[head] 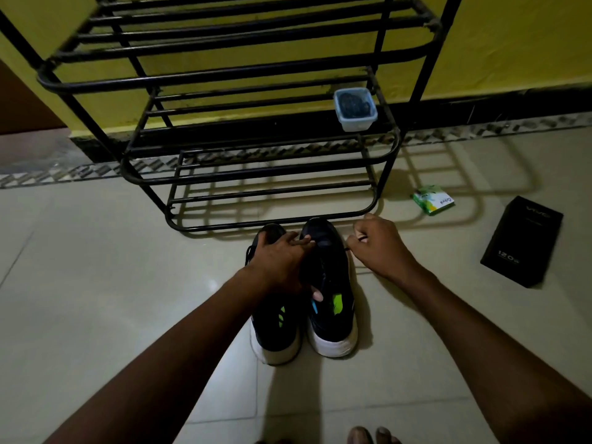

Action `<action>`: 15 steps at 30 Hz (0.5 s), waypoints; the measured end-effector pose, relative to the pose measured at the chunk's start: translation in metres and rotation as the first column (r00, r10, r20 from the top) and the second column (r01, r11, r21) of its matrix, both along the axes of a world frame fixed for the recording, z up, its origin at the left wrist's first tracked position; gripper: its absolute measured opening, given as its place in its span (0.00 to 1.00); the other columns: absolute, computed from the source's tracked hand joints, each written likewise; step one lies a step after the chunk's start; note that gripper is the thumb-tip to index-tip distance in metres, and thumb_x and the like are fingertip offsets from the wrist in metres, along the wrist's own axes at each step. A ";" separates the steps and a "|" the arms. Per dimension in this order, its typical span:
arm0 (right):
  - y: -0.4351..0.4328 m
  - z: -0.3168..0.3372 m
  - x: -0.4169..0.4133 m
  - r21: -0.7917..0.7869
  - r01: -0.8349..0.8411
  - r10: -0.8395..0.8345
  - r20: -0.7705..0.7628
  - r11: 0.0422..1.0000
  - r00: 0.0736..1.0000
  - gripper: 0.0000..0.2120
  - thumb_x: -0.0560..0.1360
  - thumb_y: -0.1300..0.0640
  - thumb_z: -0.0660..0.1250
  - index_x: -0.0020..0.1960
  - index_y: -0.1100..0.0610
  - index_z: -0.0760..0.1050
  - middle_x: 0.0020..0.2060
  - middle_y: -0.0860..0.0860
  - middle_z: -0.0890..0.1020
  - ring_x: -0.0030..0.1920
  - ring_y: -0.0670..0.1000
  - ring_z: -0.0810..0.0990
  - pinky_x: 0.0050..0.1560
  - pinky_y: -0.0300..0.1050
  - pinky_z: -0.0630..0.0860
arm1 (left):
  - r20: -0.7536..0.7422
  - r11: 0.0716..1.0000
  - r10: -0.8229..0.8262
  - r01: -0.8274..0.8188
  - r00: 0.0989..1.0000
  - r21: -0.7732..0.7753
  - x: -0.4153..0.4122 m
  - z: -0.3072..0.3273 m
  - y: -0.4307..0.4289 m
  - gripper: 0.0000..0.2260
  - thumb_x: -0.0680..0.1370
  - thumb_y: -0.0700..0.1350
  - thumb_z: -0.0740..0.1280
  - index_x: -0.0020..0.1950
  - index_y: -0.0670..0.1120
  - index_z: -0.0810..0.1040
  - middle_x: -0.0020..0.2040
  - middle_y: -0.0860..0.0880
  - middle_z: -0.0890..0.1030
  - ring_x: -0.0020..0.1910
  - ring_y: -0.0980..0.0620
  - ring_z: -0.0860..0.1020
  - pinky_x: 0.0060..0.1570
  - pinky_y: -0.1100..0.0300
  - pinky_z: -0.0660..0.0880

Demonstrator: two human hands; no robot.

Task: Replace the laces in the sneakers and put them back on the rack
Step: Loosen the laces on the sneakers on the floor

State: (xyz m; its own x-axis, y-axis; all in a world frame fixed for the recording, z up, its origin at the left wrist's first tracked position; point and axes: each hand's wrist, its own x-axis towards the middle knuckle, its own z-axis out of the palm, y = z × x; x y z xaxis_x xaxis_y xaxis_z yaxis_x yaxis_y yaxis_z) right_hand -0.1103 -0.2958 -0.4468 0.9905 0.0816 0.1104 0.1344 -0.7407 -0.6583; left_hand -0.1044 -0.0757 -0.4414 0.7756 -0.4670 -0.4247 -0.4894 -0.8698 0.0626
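Two black sneakers with white soles and green marks stand side by side on the tiled floor, toes toward the rack: the left sneaker and the right sneaker. My left hand lies over both, fingers on the right sneaker's upper, thumb by its tongue. My right hand is just right of the right sneaker's toe, pinching a thin black lace. The black metal shoe rack stands directly behind the sneakers.
A clear plastic tub with dark contents sits on a rack shelf at the right. A small green packet and a black box lie on the floor to the right. My toes show at the bottom edge.
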 end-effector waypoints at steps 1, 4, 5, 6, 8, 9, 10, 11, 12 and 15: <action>-0.001 -0.001 -0.001 0.025 0.031 -0.031 0.023 0.999 0.999 0.17 0.68 0.56 0.65 0.28 0.52 0.59 0.29 0.49 0.65 0.30 0.48 0.66 0.33 0.45 0.67 | 0.004 1.000 -0.003 0.003 1.000 0.001 0.000 -0.001 0.000 0.53 0.66 0.77 0.66 0.83 0.53 0.52 0.83 0.52 0.52 0.82 0.49 0.48 0.74 0.33 0.46; 0.000 -0.002 -0.006 0.093 0.130 -0.135 0.050 0.987 0.990 0.21 0.67 0.63 0.68 0.28 0.53 0.57 0.27 0.49 0.63 0.27 0.44 0.62 0.30 0.37 0.58 | 0.010 1.000 0.002 -0.002 1.000 -0.008 0.000 -0.004 0.000 0.54 0.64 0.78 0.66 0.82 0.54 0.52 0.83 0.53 0.52 0.82 0.50 0.49 0.73 0.33 0.45; 0.001 -0.003 -0.006 0.145 0.190 -0.198 0.038 0.971 0.979 0.23 0.67 0.67 0.69 0.28 0.53 0.56 0.26 0.49 0.61 0.27 0.45 0.60 0.29 0.38 0.56 | 0.007 1.000 0.004 -0.004 1.000 -0.009 0.001 -0.006 0.000 0.54 0.64 0.78 0.66 0.82 0.54 0.52 0.83 0.53 0.52 0.82 0.50 0.48 0.73 0.33 0.45; 0.002 -0.004 -0.005 0.226 0.263 -0.269 -0.006 0.938 0.963 0.23 0.67 0.70 0.68 0.28 0.53 0.55 0.26 0.49 0.60 0.27 0.46 0.57 0.29 0.41 0.55 | 0.002 1.000 0.007 -0.007 1.000 -0.008 0.001 -0.007 0.001 0.54 0.64 0.78 0.66 0.82 0.54 0.52 0.83 0.54 0.51 0.82 0.50 0.48 0.73 0.32 0.45; 0.003 -0.005 -0.001 0.430 0.387 -0.366 -0.136 0.815 0.921 0.23 0.67 0.73 0.64 0.30 0.53 0.56 0.27 0.49 0.56 0.28 0.46 0.55 0.31 0.45 0.53 | -0.009 1.000 0.015 -0.015 1.000 -0.005 0.001 -0.007 0.001 0.55 0.63 0.79 0.66 0.82 0.55 0.51 0.83 0.54 0.51 0.82 0.51 0.47 0.73 0.32 0.43; 0.001 -0.006 0.001 0.491 0.419 -0.384 -0.178 0.763 0.906 0.23 0.67 0.74 0.63 0.30 0.52 0.55 0.27 0.48 0.55 0.29 0.46 0.54 0.32 0.44 0.52 | -0.016 1.000 0.018 -0.018 1.000 -0.002 0.001 -0.007 0.001 0.55 0.63 0.79 0.66 0.82 0.55 0.51 0.83 0.55 0.51 0.82 0.51 0.47 0.73 0.32 0.43; -0.001 -0.007 0.002 0.509 0.439 -0.400 -0.191 0.740 0.896 0.23 0.67 0.75 0.62 0.30 0.52 0.55 0.27 0.47 0.55 0.29 0.46 0.54 0.33 0.44 0.52 | -0.020 1.000 0.020 -0.020 1.000 -0.001 0.001 -0.007 0.001 0.55 0.63 0.79 0.66 0.82 0.55 0.51 0.83 0.55 0.51 0.82 0.51 0.47 0.73 0.32 0.42; -0.004 -0.006 0.002 0.499 0.450 -0.409 -0.195 0.741 0.891 0.23 0.67 0.74 0.63 0.30 0.52 0.55 0.27 0.46 0.55 0.29 0.46 0.55 0.33 0.44 0.53 | -0.019 1.000 0.021 -0.021 1.000 0.000 0.001 -0.007 0.001 0.55 0.63 0.78 0.66 0.83 0.55 0.51 0.83 0.55 0.51 0.82 0.51 0.47 0.73 0.32 0.42; -0.007 -0.006 0.001 0.479 0.448 -0.407 -0.194 0.754 0.892 0.23 0.68 0.74 0.64 0.29 0.52 0.56 0.26 0.46 0.57 0.28 0.46 0.55 0.32 0.44 0.54 | -0.018 1.000 0.021 -0.021 1.000 -0.001 0.002 -0.008 0.000 0.55 0.63 0.78 0.66 0.83 0.55 0.51 0.83 0.54 0.51 0.82 0.51 0.47 0.73 0.32 0.42; -0.014 -0.008 -0.006 0.344 0.426 -0.378 -0.200 0.837 0.904 0.20 0.71 0.66 0.73 0.31 0.55 0.64 0.26 0.48 0.68 0.28 0.46 0.66 0.31 0.40 0.64 | -0.018 1.000 0.012 -0.012 1.000 -0.005 0.002 -0.006 0.000 0.54 0.64 0.78 0.66 0.83 0.55 0.51 0.83 0.54 0.51 0.82 0.51 0.47 0.73 0.32 0.42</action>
